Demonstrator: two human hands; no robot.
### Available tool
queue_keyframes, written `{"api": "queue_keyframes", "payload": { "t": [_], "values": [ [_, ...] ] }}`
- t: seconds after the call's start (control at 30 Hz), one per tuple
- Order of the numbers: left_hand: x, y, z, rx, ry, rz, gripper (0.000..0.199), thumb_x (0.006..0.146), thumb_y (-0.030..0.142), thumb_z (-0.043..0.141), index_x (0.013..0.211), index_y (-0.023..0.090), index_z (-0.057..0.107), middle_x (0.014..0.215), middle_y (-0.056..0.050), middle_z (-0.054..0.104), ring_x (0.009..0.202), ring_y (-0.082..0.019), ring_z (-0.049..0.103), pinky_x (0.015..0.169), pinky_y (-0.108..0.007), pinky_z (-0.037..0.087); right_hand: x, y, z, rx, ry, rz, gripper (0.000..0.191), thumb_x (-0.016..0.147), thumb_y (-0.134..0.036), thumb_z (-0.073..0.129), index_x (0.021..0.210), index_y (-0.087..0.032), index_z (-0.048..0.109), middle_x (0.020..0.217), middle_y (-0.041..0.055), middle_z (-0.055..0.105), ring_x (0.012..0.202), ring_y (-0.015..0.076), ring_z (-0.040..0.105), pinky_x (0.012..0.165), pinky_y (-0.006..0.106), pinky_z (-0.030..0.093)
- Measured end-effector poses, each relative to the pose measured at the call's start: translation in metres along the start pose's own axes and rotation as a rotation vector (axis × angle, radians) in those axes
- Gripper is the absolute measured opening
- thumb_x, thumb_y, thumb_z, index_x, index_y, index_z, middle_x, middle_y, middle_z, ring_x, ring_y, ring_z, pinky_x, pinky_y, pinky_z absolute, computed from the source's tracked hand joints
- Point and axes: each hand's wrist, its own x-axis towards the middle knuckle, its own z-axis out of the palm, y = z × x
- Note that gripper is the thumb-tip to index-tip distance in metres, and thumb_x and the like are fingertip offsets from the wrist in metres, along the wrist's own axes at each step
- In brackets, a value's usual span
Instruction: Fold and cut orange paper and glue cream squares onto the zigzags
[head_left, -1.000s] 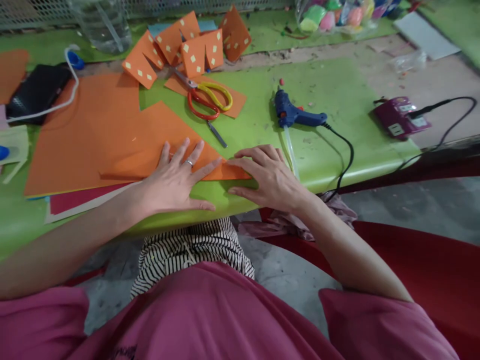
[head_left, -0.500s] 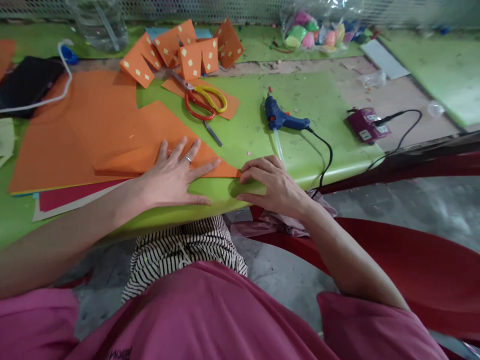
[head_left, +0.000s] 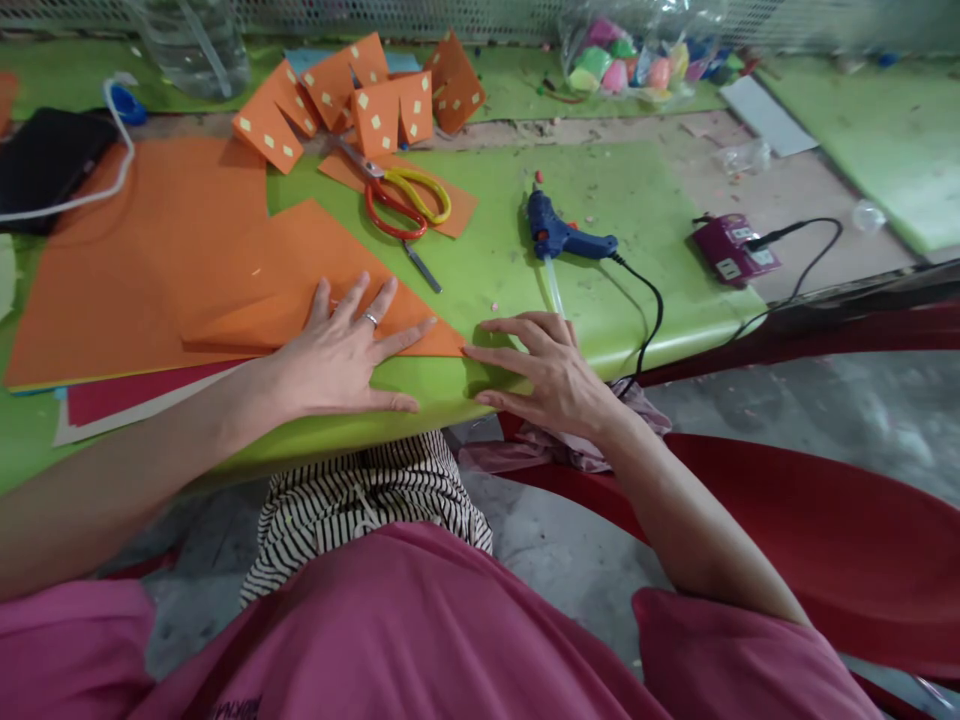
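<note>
My left hand (head_left: 341,345) lies spread on a folded sheet of orange paper (head_left: 315,245), fingers apart, thumb over the green table edge. Just off the sheet's pointed right corner is my right hand (head_left: 544,370), its fingers loosely apart and one fingertip at or very near that tip. Beyond the sheet lie scissors (head_left: 409,200) with one red and one yellow handle, resting on an orange paper strip (head_left: 457,205). A small metal blade (head_left: 422,266) sits beside them. Under the folded sheet are more orange sheets (head_left: 112,270) and a red sheet (head_left: 142,390).
A blue glue gun (head_left: 566,235) with a black cord lies right of centre, near a purple power box (head_left: 735,248). Folded orange pieces with pale squares (head_left: 390,110) stand at the back, by a bag of coloured lumps (head_left: 630,65). A red chair (head_left: 810,530) is at right.
My right hand's fingers have spread and come slightly away from the paper's tip. My left hand stays flat on the sheet. The whole view has shifted slightly.
</note>
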Motion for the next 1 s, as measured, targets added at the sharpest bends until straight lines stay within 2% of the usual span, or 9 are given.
{"api": "queue_keyframes", "payload": {
  "t": [0.1, 0.27, 0.43, 0.57, 0.73, 0.8, 0.87, 0.93, 1.0],
  "values": [
    [0.000, 0.000, 0.000, -0.007, -0.003, 0.006, 0.095, 0.084, 0.084, 0.046, 0.162, 0.036, 0.020, 0.173, -0.016, 0.000, 0.154, -0.054, 0.001, 0.116, -0.077, 0.005, 0.002, 0.000, -0.003, 0.037, 0.027, -0.054, 0.044, 0.094, -0.057, 0.060, 0.126, -0.029, 0.071, 0.143, 0.0110, 0.059, 0.128, 0.0335, 0.047, 0.106, 0.054, 0.038],
    [-0.001, 0.001, -0.001, -0.007, 0.017, 0.007, 0.098, 0.084, 0.085, 0.046, 0.162, 0.035, 0.016, 0.173, -0.017, 0.003, 0.154, -0.054, 0.004, 0.115, -0.078, 0.007, 0.024, -0.004, 0.006, -0.031, 0.022, -0.088, 0.069, 0.092, -0.067, 0.054, 0.145, -0.023, 0.056, 0.152, 0.0156, 0.052, 0.139, 0.0369, 0.040, 0.111, 0.055, 0.034],
    [0.001, 0.000, 0.001, -0.014, 0.023, 0.003, 0.108, 0.081, 0.087, 0.047, 0.164, 0.028, 0.009, 0.172, -0.022, 0.004, 0.154, -0.054, 0.002, 0.115, -0.078, 0.007, 0.026, -0.001, 0.014, -0.100, -0.003, -0.184, 0.069, 0.090, -0.072, 0.053, 0.146, -0.030, 0.056, 0.156, 0.0100, 0.051, 0.143, 0.0382, 0.036, 0.114, 0.059, 0.029],
    [0.001, -0.001, 0.002, -0.015, 0.012, 0.006, 0.102, 0.082, 0.086, 0.046, 0.163, 0.032, 0.016, 0.173, -0.018, 0.001, 0.154, -0.054, 0.002, 0.115, -0.078, 0.006, 0.016, 0.001, 0.011, -0.075, -0.017, -0.280, 0.064, 0.092, -0.072, 0.050, 0.144, -0.035, 0.057, 0.159, 0.0036, 0.048, 0.149, 0.0368, 0.030, 0.121, 0.062, 0.019],
    [0.000, 0.000, 0.001, -0.005, 0.011, -0.003, 0.100, 0.082, 0.087, 0.045, 0.163, 0.034, 0.015, 0.173, -0.016, 0.003, 0.155, -0.052, 0.002, 0.117, -0.076, 0.006, 0.012, 0.005, 0.010, -0.039, 0.041, -0.105, 0.074, 0.093, -0.072, 0.045, 0.154, -0.030, 0.045, 0.164, 0.0066, 0.040, 0.152, 0.0385, 0.027, 0.121, 0.065, 0.019],
    [0.000, 0.000, 0.000, -0.006, 0.010, -0.007, 0.101, 0.082, 0.086, 0.045, 0.163, 0.034, 0.016, 0.173, -0.017, 0.002, 0.155, -0.053, 0.001, 0.117, -0.076, 0.006, 0.008, 0.008, 0.008, -0.003, 0.042, -0.102, 0.071, 0.093, -0.073, 0.045, 0.148, -0.030, 0.054, 0.161, 0.0065, 0.045, 0.153, 0.0387, 0.025, 0.122, 0.066, 0.016],
    [0.000, 0.000, 0.000, -0.012, 0.006, -0.010, 0.101, 0.083, 0.086, 0.046, 0.163, 0.033, 0.016, 0.173, -0.016, 0.002, 0.155, -0.053, 0.001, 0.117, -0.076, 0.005, 0.002, 0.009, 0.004, 0.124, 0.026, -0.184, 0.061, 0.094, -0.073, 0.043, 0.124, -0.031, 0.073, 0.154, 0.0039, 0.055, 0.153, 0.0365, 0.026, 0.123, 0.065, 0.014],
    [0.000, 0.000, 0.001, -0.021, -0.003, -0.011, 0.101, 0.083, 0.086, 0.046, 0.163, 0.034, 0.016, 0.173, -0.016, 0.001, 0.155, -0.053, 0.000, 0.117, -0.076, 0.004, -0.005, 0.009, 0.000, 0.276, 0.061, -0.214, 0.059, 0.098, -0.069, 0.037, 0.100, -0.029, 0.080, 0.144, 0.0028, 0.064, 0.151, 0.0329, 0.032, 0.124, 0.061, 0.020],
    [0.000, 0.000, 0.001, -0.030, -0.003, -0.010, 0.101, 0.082, 0.086, 0.047, 0.163, 0.034, 0.016, 0.173, -0.016, 0.001, 0.154, -0.053, -0.001, 0.116, -0.077, 0.003, -0.008, 0.006, -0.001, 0.323, 0.131, -0.137, 0.058, 0.100, -0.066, 0.035, 0.104, -0.027, 0.079, 0.139, 0.0049, 0.067, 0.147, 0.0305, 0.039, 0.121, 0.057, 0.030]
  ]
}}
